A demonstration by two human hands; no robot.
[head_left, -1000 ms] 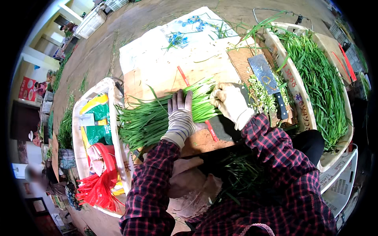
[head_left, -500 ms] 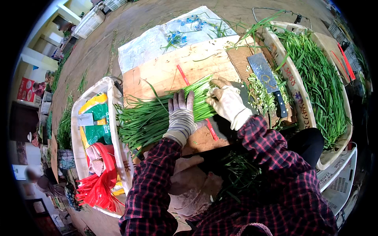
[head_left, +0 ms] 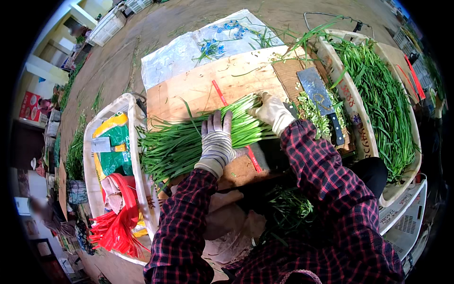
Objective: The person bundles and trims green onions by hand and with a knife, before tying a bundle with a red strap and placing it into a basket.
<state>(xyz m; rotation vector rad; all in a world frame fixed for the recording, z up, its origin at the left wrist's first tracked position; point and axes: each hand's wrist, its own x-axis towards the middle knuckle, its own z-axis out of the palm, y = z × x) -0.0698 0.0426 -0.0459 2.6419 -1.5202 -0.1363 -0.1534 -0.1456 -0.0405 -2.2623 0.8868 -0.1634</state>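
Note:
A thick bunch of garlic chives (head_left: 177, 144) lies across the wooden board (head_left: 175, 99), green tips to the left and pale stem ends to the right. My left hand (head_left: 217, 137), in a striped glove, rests flat on the middle of the bunch with its fingers apart. At the stem ends, my right hand (head_left: 275, 112) in a cream glove has its thumb and fingers bent around some stems; part of its grip is hidden. A red strip (head_left: 219, 93) runs beneath the bunch and shows at both sides of it.
A cleaver (head_left: 318, 92) with a black handle lies among chopped stem ends to the right. Beyond it stands a crate (head_left: 362, 123) full of chives. On the left, a white crate (head_left: 90, 156) holds red strips (head_left: 120, 222) and a small cleaver (head_left: 109, 145). White sheeting (head_left: 168, 61) lies behind the board.
My right hand has shifted slightly along the stem ends and turned, its fingers more bent. My left hand stays in place on the bunch.

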